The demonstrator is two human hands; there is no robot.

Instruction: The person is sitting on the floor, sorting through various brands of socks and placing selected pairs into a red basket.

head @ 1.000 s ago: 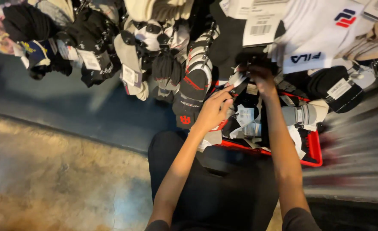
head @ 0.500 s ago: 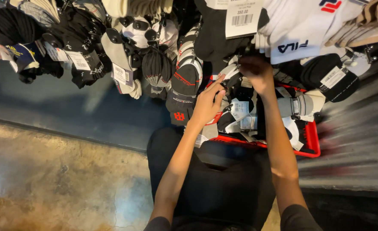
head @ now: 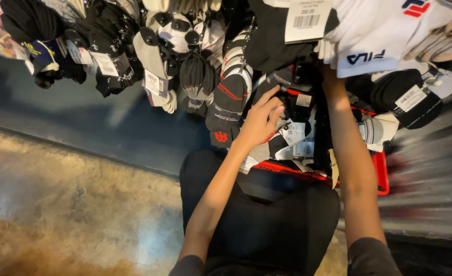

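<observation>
The left hand (head: 260,118), fingers loosely spread, touches soft, light sock bundles (head: 295,138) (best pinched at the card tags); the right hand's grip is hidden.

Background: rack of hanging sock bundles; black pairs with white tags (head: 103,64) upper left; patterned grey-white pairs with black clips (head: 177,30) centre top; white socks (head: 374,36) upper right; mottled tan concrete floor (head: 57,204) lower left; dark blue strip (head: 108,133) along rack base.
</observation>
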